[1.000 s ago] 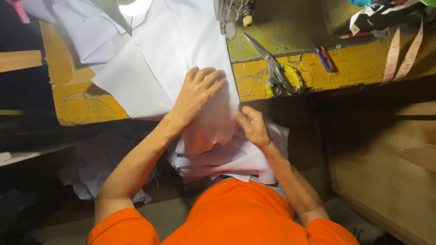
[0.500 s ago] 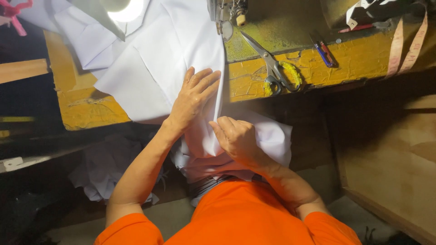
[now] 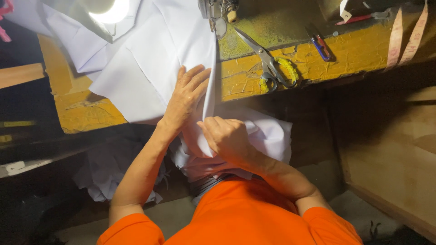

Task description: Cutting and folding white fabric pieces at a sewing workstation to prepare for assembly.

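item: thin white woven cloth panel, spread over the worn yellow painted worktable ahead of both hands and spilling off the near edge into the lap.

left hand: laid flat on the cloth, fingers spread and pointing away from the body, pressing it to the table.

right hand: just beside and nearer the body than the left, fingers curled and pinching a raised fold of the same cloth where it drops off the table edge.

handling, as judged: light, soft, limp; creases readily and slides on itself, so likely best held down flat with one palm and taken at a folded edge with the other.

nearby: steel scissors with yellow-wrapped handle on the table to the right of the hands; small blue-handled tool further right; pale measuring tape hanging at far right; sewing machine needle area beyond the fingertips; lit lamp bulb beyond and left.

wearer: orange shirt.
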